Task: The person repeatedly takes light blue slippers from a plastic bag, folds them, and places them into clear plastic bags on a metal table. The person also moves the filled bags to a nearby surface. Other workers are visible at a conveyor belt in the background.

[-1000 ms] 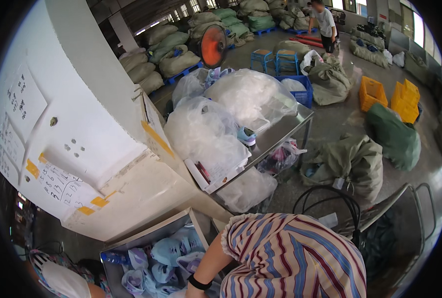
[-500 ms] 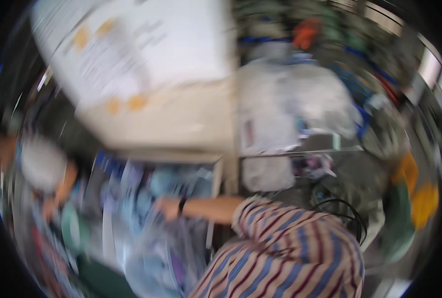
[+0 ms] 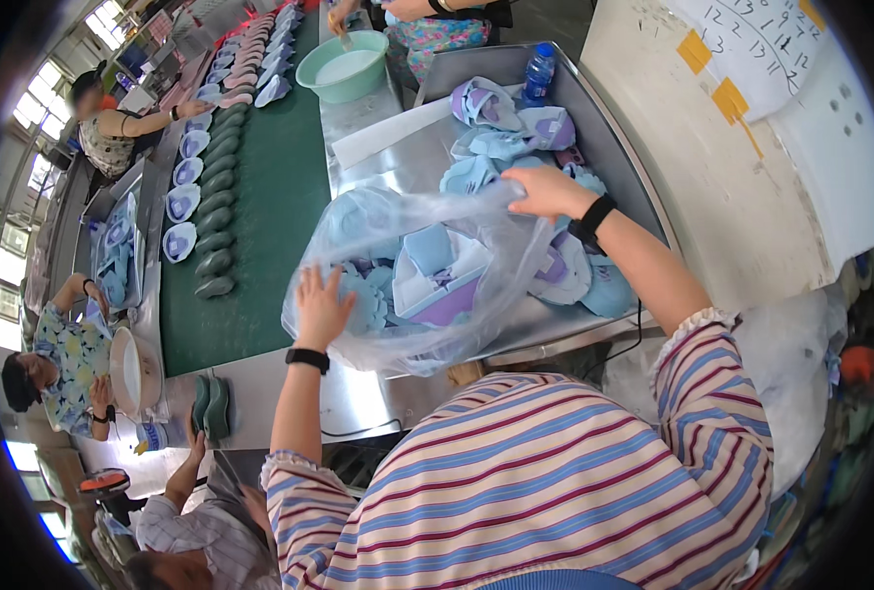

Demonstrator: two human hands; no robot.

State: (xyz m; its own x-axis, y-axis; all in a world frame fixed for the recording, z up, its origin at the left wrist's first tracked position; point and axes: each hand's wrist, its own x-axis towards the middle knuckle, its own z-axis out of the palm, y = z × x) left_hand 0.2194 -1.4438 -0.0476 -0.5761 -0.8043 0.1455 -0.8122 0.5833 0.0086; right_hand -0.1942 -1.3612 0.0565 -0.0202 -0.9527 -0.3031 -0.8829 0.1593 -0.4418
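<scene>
The view has swung from the blurred bins down onto a steel desk (image 3: 378,157) — both arms now reach over it. The left hand (image 3: 321,307) lies flat, fingers spread, on the near left side of a clear plastic bag (image 3: 427,285) of blue and purple shoe pieces. The right hand (image 3: 545,190) pinches the bag's far rim. The bag looks light, limp and slippery — best gripped by gathered film.

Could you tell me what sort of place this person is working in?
Most likely a shoe factory's assembly line. A green conveyor belt carries rows of shoe lasts, several workers sit along it, and both hands work a clear plastic bag of blue cut shoe pieces on a steel table.
</scene>
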